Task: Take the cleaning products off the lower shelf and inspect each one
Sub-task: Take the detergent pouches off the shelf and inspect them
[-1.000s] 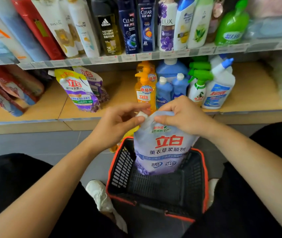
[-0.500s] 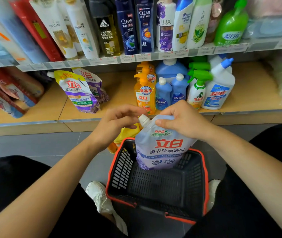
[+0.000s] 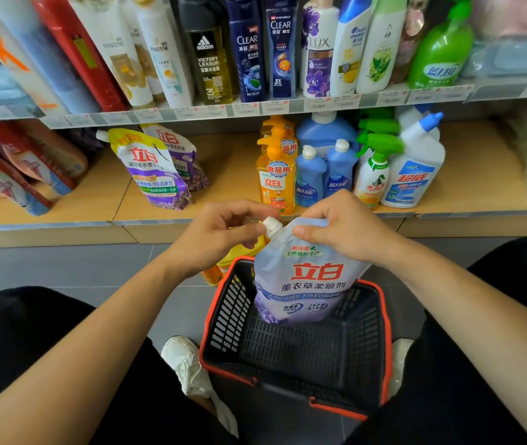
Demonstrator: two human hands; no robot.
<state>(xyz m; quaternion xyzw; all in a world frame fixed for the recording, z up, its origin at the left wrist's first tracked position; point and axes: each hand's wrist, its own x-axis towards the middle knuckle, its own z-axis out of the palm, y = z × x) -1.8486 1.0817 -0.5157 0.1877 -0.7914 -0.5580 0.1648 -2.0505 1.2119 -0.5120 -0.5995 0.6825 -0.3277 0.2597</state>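
A pale blue and purple refill pouch [image 3: 307,277] with red characters and a white screw cap hangs over the black basket [image 3: 223,319]. My right hand [image 3: 342,229] pinches the pouch's top edge. My left hand [image 3: 223,232] has its fingers curled beside the white cap, the thumb touching it. On the lower shelf [image 3: 223,175] stand two purple pouches [image 3: 153,171], orange pump bottles [image 3: 276,178], blue bottles [image 3: 323,168], a green-trigger spray bottle [image 3: 373,175] and a white toilet cleaner bottle [image 3: 413,171].
The basket, black with a red rim, sits on the grey floor between my knees, beside my white shoes [image 3: 188,367]. A yellow bottle [image 3: 239,255] lies behind the basket's left corner. Shampoo bottles [image 3: 249,49] fill the upper shelf. Red packets [image 3: 14,168] lean at the lower left.
The pouch has been lifted slightly and its white cap has come into view. My left hand's fingers have shifted from over the cap to beside it.
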